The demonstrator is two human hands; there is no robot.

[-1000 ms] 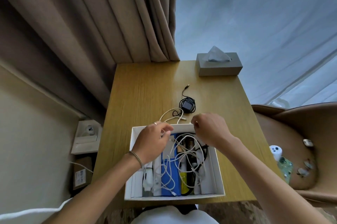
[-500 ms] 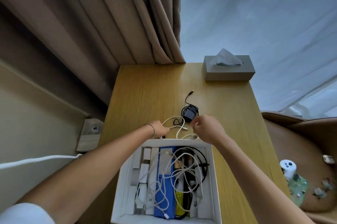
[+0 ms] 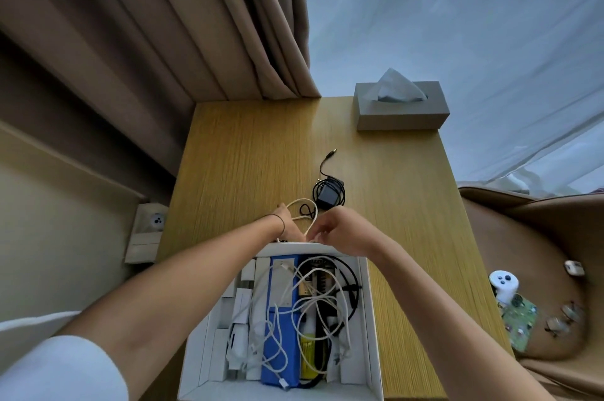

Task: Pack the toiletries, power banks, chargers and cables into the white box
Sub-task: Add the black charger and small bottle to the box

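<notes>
The white box [image 3: 372, 319] sits open at the near edge of the wooden table [image 3: 235, 172], filled with white packets, a blue flat item [image 3: 281, 345], a yellow item and tangled white and black cables. Just beyond its far rim lies a looped white cable [image 3: 305, 204]. My left hand [image 3: 284, 224] pinches the loop on its left side. My right hand [image 3: 340, 232] pinches the same cable on the right, near the box rim. A black charger [image 3: 328, 195] with its thin cable coiled around it rests a little farther out, untouched.
A grey tissue box [image 3: 402, 109] stands at the table's far right corner. Brown curtains hang behind the table on the left, sheer white ones on the right. A tan chair [image 3: 539, 270] to the right holds a white controller, glasses and a green board. A wall socket sits low left.
My head has leaned forward, so the box has slid toward the bottom of the view. Both hands moved from over the box to beyond its far rim and took hold of the white cable.
</notes>
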